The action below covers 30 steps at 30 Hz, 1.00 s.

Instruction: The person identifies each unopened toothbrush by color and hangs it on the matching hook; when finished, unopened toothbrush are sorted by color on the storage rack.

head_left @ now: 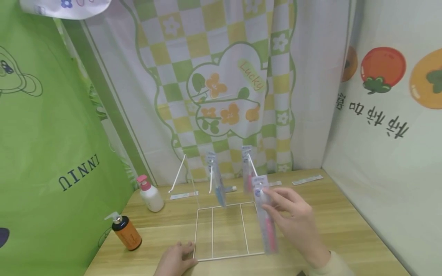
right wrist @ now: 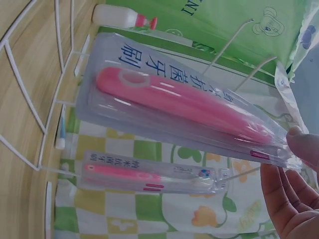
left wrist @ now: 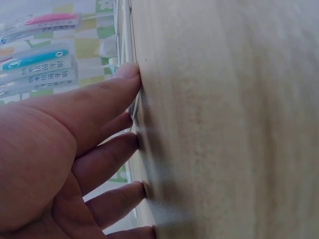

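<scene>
My right hand (head_left: 293, 216) pinches the upper end of a packaged pink toothbrush (head_left: 270, 232), between thumb and fingers, in front of a white wire rack's right hook. In the right wrist view, the clear pack (right wrist: 174, 104) looms large, tilted. Another pink toothbrush pack (right wrist: 149, 174) hangs on a hook behind it. Blue toothbrush packs (head_left: 218, 182) hang from the middle hook; the left hook (head_left: 177, 173) is bare. My left hand (head_left: 175, 258) rests at the front left corner of the rack base (head_left: 212, 234), its extended fingertips touching the tabletop beside the wire in the left wrist view.
On the left stand a white pump bottle (head_left: 152, 197) with a pink top and an amber pump bottle (head_left: 128, 234). Slim flat packs (head_left: 184, 195) and a small tube (head_left: 230, 189) lie behind the rack. Printed curtains border the wooden table (head_left: 345, 234).
</scene>
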### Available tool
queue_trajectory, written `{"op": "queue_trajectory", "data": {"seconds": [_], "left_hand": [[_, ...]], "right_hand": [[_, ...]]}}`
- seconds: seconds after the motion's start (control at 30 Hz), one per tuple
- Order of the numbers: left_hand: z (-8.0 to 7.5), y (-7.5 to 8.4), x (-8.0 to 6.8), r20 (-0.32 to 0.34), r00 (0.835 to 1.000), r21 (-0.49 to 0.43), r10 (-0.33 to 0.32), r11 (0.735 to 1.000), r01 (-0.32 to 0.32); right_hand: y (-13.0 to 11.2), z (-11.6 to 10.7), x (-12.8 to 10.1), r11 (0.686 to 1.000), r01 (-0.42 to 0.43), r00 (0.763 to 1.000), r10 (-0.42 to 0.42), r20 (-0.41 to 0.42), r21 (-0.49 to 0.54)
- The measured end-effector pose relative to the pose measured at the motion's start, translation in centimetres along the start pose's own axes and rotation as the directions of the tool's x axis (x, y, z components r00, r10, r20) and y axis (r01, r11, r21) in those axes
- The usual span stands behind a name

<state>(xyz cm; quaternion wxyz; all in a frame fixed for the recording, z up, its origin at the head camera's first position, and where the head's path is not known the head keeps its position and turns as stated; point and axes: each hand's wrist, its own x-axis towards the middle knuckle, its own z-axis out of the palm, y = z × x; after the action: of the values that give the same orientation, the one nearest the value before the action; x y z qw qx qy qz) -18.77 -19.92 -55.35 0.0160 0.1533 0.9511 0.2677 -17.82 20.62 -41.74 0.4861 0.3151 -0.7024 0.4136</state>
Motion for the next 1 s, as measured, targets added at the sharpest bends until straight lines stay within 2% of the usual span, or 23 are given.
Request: {"op": "queue_trajectory", "data": {"seconds": [0.43, 0.8, 1.0], "left_hand": [[-0.1, 0.2, -0.1, 0.0, 1.0, -0.001, -0.011, 1.0, 0.011], [0.1, -0.2, 0.0, 0.016, 0.999, -0.001, -0.028, 1.0, 0.028], [-0.1, 0.1, -0.1, 0.008, 1.0, 0.006, -0.026, 1.0, 0.026]], "right_hand": [[2.6, 2.4, -0.7, 0.999, -0.042, 0.999, 0.042, 0.004, -0.026], [6.5, 5.1, -0.1, 0.998, -0.059, 0.998, 0.058, -0.006, -0.036], [8.4, 6.4, 0.5, 0.997, -0.056, 0.998, 0.054, -0.039, -0.051]]}}
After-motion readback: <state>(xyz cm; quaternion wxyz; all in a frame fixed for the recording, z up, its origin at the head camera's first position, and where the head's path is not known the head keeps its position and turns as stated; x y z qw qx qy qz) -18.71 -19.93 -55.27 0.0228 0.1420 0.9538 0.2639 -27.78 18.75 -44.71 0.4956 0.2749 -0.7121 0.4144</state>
